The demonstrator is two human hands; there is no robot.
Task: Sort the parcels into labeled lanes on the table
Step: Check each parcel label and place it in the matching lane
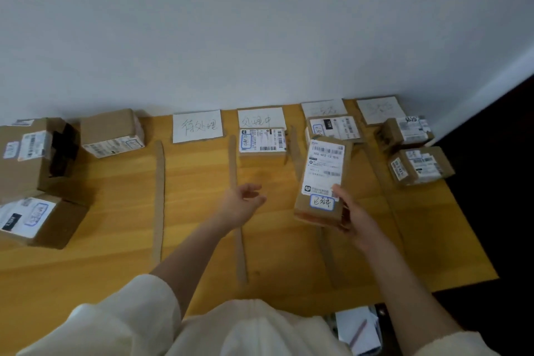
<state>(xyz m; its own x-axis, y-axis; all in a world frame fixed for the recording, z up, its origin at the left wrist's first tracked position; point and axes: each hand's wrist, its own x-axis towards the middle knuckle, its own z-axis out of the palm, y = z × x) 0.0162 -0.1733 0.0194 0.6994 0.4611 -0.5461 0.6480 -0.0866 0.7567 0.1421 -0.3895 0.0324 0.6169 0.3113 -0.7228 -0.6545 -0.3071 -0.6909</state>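
Note:
My right hand grips a long cardboard parcel with a white shipping label and a blue-framed sticker, held above the third lane. My left hand hovers open and empty over the second lane's near part. Four white lane cards lie along the wall, split by cardboard strips. One parcel lies in the second lane, another in the third, and two in the fourth. The first lane under its card holds nothing.
Three unsorted boxes sit at the table's left: a large open one, a smaller one behind it, and one at the near left. The wall runs along the back. The table's right edge drops to dark floor.

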